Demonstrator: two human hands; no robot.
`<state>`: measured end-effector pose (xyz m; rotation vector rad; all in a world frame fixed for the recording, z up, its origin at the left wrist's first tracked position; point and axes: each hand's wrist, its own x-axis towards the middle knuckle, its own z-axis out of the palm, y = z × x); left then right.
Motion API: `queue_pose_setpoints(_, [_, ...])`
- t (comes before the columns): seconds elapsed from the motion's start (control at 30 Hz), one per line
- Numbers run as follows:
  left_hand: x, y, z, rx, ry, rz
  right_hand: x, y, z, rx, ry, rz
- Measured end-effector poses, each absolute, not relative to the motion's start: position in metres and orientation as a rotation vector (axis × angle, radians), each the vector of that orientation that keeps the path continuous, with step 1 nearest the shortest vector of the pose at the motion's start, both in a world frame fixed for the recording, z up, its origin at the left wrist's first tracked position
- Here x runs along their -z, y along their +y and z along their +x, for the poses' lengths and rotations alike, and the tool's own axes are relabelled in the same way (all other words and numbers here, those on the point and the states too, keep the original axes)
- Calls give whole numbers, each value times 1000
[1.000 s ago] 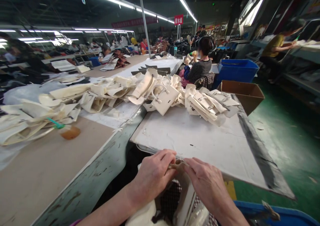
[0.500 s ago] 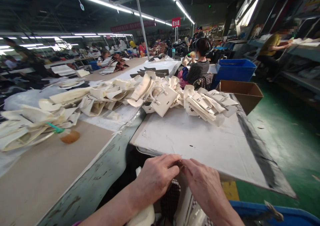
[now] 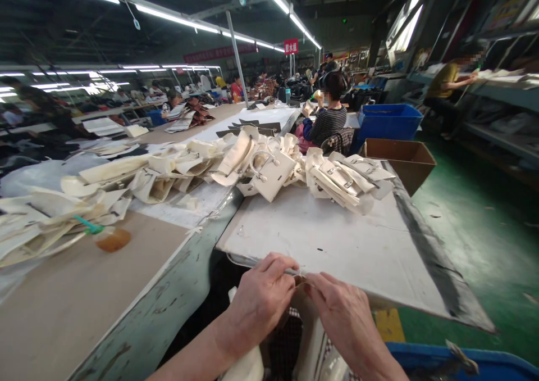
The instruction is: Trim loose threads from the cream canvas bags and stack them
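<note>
My left hand and my right hand meet at the near edge of the white work board. Both have their fingers pinched together on the top edge of a cream bag piece that hangs down between them over my lap. Its lower part and lining are mostly hidden by my hands. Across the board lies a heap of cream bag parts with metal buckles.
More cream pieces spread over the brown table at left beside a small amber glue pot. A cardboard box and blue bin stand at right. A seated person in stripes works beyond. A blue tub rim sits bottom right.
My hands stayed pinched on the piece, shifting slightly up and left along its edge. The view tilted a little, so the table scene sits lower-left than before.
</note>
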<state>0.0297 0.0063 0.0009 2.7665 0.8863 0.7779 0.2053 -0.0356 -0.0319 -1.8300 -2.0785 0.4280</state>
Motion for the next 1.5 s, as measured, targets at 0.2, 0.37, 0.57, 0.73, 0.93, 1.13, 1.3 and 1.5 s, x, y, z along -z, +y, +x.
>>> queue_pose_setpoints(0.2, [7, 8, 29, -784, 913, 2430, 31, -34, 212, -519, -2099, -1737])
queue_pose_setpoints(0.37, [11, 11, 31, -781, 929, 2302, 30, -34, 216, -600, -2109, -1657])
queue_pose_setpoints(0.57, [7, 13, 33, -751, 941, 2149, 29, -36, 217, -619, -2083, -1610])
queue_pose_setpoints(0.73, [2, 15, 33, -691, 987, 2030, 32, -34, 217, -595, -2097, -1549])
queue_pose_setpoints(0.93, [2, 19, 32, -674, 990, 1647, 34, -37, 215, -686, -2010, -1442])
queue_pose_setpoints(1.13, [5, 25, 31, -634, 871, 1284, 34, -37, 208, -894, -1903, -1362])
queue_pose_setpoints(1.3, [-24, 7, 18, -534, 1095, 1593, 34, -35, 201, -803, -1928, -1478])
queue_pose_setpoints(1.5, [-43, -43, -4, -238, 1493, 1819, 40, -35, 201, -643, -1973, -1543])
